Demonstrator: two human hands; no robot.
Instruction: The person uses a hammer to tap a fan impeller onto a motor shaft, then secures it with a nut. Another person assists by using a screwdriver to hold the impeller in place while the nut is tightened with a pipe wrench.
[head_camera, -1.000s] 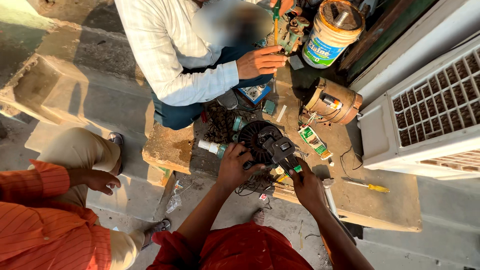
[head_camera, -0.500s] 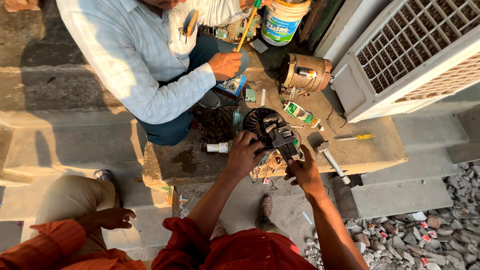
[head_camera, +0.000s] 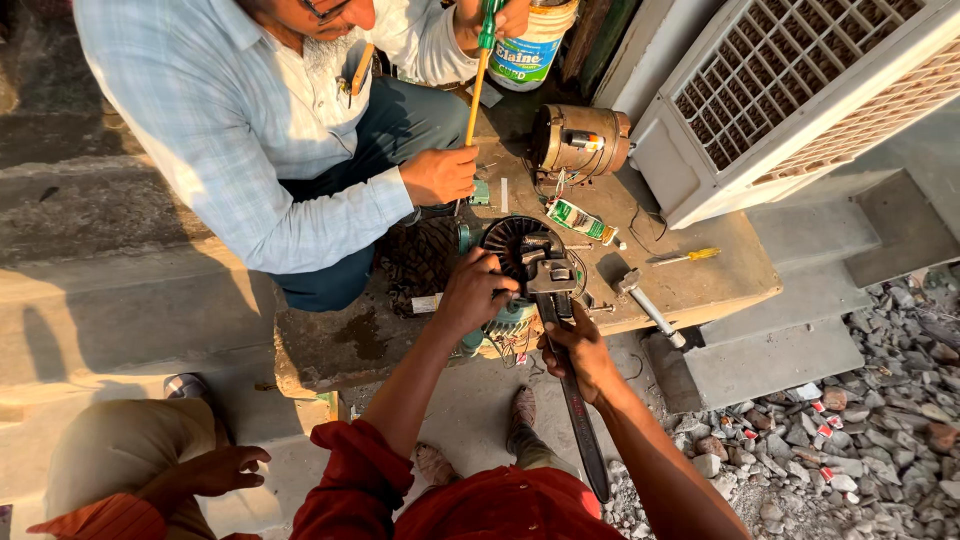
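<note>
A small motor with a black ribbed fan cover (head_camera: 510, 245) lies on a worn concrete slab (head_camera: 700, 285). My left hand (head_camera: 475, 292) grips the motor's near side and steadies it. The long handle of a dark pipe wrench (head_camera: 585, 440) is in my right hand (head_camera: 580, 352), and the wrench's jaw (head_camera: 548, 268) sits on the motor's top. Both my sleeves are red. Across the slab sits a person in a light blue shirt (head_camera: 220, 120), one hand (head_camera: 437, 175) resting by the motor, the other holding up a long screwdriver with an orange shaft (head_camera: 475, 90).
A brass-coloured motor (head_camera: 578, 140), a hammer (head_camera: 645, 300), a yellow screwdriver (head_camera: 690, 256) and a small green tube (head_camera: 580, 220) lie on the slab. A white air cooler (head_camera: 800, 90) stands at the right, a paint bucket (head_camera: 535, 45) behind. Rubble (head_camera: 850, 440) covers the ground at right. Another person's hand (head_camera: 215, 470) rests at lower left.
The view has swung left and closer. The person opposite has raised the long screwdriver upright. My hands stay on the motor and wrench, whose handle now points towards me.
</note>
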